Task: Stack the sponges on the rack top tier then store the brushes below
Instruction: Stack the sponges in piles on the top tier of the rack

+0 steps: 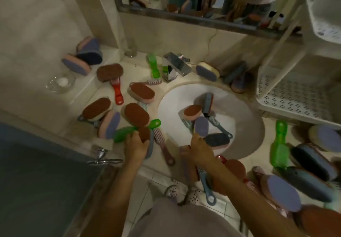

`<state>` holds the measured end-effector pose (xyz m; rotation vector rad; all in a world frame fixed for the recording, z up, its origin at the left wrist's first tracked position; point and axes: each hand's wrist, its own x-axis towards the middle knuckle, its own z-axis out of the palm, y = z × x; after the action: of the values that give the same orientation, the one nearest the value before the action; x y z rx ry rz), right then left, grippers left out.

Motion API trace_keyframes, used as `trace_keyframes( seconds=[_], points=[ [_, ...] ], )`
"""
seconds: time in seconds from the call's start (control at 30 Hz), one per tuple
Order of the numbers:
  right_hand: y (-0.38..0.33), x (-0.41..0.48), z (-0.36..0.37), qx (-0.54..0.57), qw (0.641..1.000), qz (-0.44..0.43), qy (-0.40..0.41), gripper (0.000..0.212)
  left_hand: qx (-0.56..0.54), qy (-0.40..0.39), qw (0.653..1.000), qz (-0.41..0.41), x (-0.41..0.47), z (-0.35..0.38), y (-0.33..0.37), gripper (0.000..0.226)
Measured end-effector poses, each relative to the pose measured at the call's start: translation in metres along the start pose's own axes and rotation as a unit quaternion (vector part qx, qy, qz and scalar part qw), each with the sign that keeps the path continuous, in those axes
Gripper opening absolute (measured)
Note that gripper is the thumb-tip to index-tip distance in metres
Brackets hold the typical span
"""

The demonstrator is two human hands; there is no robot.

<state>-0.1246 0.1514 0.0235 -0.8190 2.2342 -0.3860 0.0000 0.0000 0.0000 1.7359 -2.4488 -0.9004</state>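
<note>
Several oval sponges and plastic brushes lie scattered over the counter and in the white basin (171, 98). My left hand (136, 144) grips a brown-topped sponge (144, 134) near the counter's front edge, beside a green brush (127, 130) and a pink brush (164, 147). My right hand (198, 149) pinches a purple-topped sponge (201, 126) over the front of the basin. A brown sponge (191, 111), a dark sponge (217, 139) and a blue-grey brush (220, 126) lie in the basin. The white perforated rack (287, 96) stands at the right, its tiers bare where visible.
A chrome tap (175, 67) stands behind the basin. A glass dish (60, 83) sits on the left ledge. More sponges and a green brush (279, 144) crowd the right counter below the rack. A mirror (203, 0) hangs above. A towel ring (103, 158) sticks out at the counter's front left.
</note>
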Motion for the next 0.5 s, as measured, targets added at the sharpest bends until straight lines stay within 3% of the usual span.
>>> trace_keyframes(
  seconds=[0.07, 0.17, 0.3, 0.4, 0.5],
  points=[
    [0.001, -0.002, 0.003, -0.011, 1.0, 0.021, -0.003, 0.055, 0.023, -0.029, 0.998, -0.048, -0.001, 0.002, -0.003, 0.059],
    [0.007, -0.003, 0.008, -0.093, 0.995, -0.004, -0.033, 0.018, 0.012, -0.041, 0.996, -0.08, -0.002, 0.008, -0.007, 0.077],
    [0.017, 0.001, 0.018, -0.09, 0.995, 0.044, -0.019, 0.047, 0.017, -0.013, 0.997, -0.078, -0.001, 0.011, -0.008, 0.082],
    [0.017, 0.001, 0.019, -0.025, 0.998, 0.062, 0.02, 0.059, 0.008, -0.029, 0.997, -0.073, -0.002, 0.01, -0.007, 0.075],
    [0.014, 0.002, 0.007, 0.076, 0.993, 0.062, 0.071, 0.063, -0.072, -0.024, 0.994, -0.076, -0.008, 0.003, -0.002, 0.061]
  ],
)
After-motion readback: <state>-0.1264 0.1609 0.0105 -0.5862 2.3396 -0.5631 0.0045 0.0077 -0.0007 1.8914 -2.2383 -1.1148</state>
